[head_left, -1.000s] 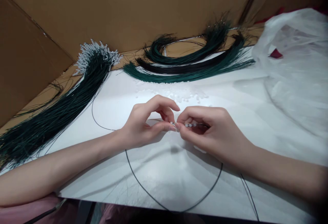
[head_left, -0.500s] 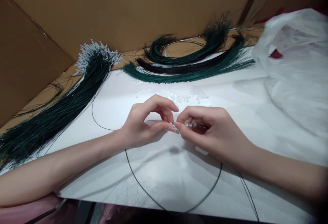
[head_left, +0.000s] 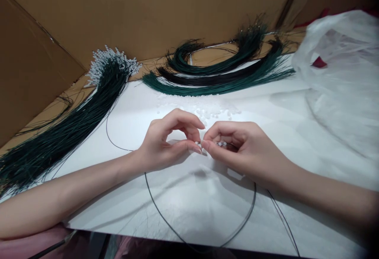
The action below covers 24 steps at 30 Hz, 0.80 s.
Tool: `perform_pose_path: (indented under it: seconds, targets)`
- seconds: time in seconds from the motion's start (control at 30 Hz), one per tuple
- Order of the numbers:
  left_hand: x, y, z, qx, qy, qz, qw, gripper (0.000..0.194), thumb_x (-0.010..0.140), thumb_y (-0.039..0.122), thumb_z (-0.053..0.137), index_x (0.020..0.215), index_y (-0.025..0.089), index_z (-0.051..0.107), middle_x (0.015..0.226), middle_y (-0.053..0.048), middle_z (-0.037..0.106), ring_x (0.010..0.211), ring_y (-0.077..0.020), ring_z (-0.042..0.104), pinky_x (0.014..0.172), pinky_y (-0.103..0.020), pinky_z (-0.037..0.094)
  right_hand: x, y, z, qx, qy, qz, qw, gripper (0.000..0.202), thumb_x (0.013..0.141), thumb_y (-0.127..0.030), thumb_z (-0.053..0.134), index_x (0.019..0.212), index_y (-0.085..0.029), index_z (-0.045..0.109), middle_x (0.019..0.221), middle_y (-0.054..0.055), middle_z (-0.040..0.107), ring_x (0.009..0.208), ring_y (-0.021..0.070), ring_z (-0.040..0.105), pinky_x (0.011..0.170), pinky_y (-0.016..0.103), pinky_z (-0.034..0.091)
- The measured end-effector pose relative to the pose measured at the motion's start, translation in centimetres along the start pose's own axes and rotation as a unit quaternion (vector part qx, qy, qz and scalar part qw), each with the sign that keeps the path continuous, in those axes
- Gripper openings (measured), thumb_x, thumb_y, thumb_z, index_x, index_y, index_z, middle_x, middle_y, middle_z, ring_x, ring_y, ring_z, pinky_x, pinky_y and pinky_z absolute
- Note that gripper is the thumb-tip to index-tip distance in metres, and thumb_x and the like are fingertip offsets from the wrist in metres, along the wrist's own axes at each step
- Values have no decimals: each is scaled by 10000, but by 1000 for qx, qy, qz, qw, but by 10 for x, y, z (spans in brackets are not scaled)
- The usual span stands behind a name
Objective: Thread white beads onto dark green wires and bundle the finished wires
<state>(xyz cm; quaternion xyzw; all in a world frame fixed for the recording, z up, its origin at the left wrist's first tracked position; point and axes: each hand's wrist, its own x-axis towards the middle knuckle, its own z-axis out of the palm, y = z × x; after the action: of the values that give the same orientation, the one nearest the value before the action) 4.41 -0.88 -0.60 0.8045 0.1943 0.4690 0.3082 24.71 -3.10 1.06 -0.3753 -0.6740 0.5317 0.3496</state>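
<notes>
Above the white tabletop, my left hand (head_left: pixel 173 142) pinches a small white bead (head_left: pixel 197 143) between thumb and fingers. Fingertip to fingertip with it, my right hand (head_left: pixel 239 144) is closed on a thin dark wire (head_left: pixel 248 219). Several white beads (head_left: pixel 221 143) are strung on the wire and show between the right fingers. The wire droops in a wide loop below both hands, past the table's front edge. Its exact end at the fingertips is too small to make out. Behind the hands lies a scatter of loose white beads (head_left: pixel 207 109).
At the left lies a thick bundle of dark green wires (head_left: pixel 97 101) with white beaded tips (head_left: pixel 109 63). Curved bundles of bare green wires (head_left: pixel 219 87) lie at the back, before a cardboard wall (head_left: pixel 166 10). A translucent plastic bag (head_left: pixel 340 93) fills the right side.
My right hand has shifted very slightly up and left, and the strung beads in it show a little differently. The wire loop's right side has swung slightly. My left hand is nearly still.
</notes>
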Motion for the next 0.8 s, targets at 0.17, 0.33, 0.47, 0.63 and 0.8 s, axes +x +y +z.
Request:
perform_pose_path:
  seconds: [0.17, 0.33, 0.47, 0.63, 0.8]
  targets:
    - [1, 0, 0, -6, -3, -5, 1000, 400, 752, 119, 803, 1094, 177, 604, 818, -7, 660, 672, -113, 675, 652, -216, 562, -1, 0, 1, -8, -2, -6, 1000, 120, 839, -168, 631, 721, -146, 637, 584, -35, 519, 503, 59, 429, 441, 195, 299]
    - [1, 1, 0, 0, -9, -3, 1000, 371, 768, 139, 794, 1084, 177, 603, 804, -6, 653, 662, -113, 670, 641, -216, 561, -1, 2, 2, -27, 2, -25, 999, 129, 844, -176, 636, 717, -152, 629, 577, -35, 501, 493, 58, 396, 431, 202, 271]
    - [1, 1, 0, 12, -15, -15, 1000, 342, 796, 165, 774, 1089, 180, 599, 802, -12, 658, 660, -112, 666, 645, -223, 562, -1, 1, 2, -31, 7, -18, 999, 125, 829, -161, 636, 704, -151, 631, 573, -35, 502, 493, 61, 403, 433, 205, 277]
    - [1, 1, 0, 14, -23, -10, 1000, 353, 791, 147, 775, 1094, 172, 598, 793, -15, 659, 671, -114, 663, 652, -222, 563, -1, 1, 1, -38, 8, -11, 999, 116, 833, -167, 624, 720, -149, 638, 629, -15, 566, 539, 74, 455, 472, 206, 333]
    - [2, 3, 1, 15, -22, -15, 1000, 345, 790, 173, 782, 1085, 166, 604, 764, -13, 661, 666, -117, 660, 656, -227, 567, -1, 1, 1, -46, 8, -17, 999, 127, 836, -164, 624, 710, -155, 629, 597, -32, 525, 523, 71, 437, 459, 210, 315]
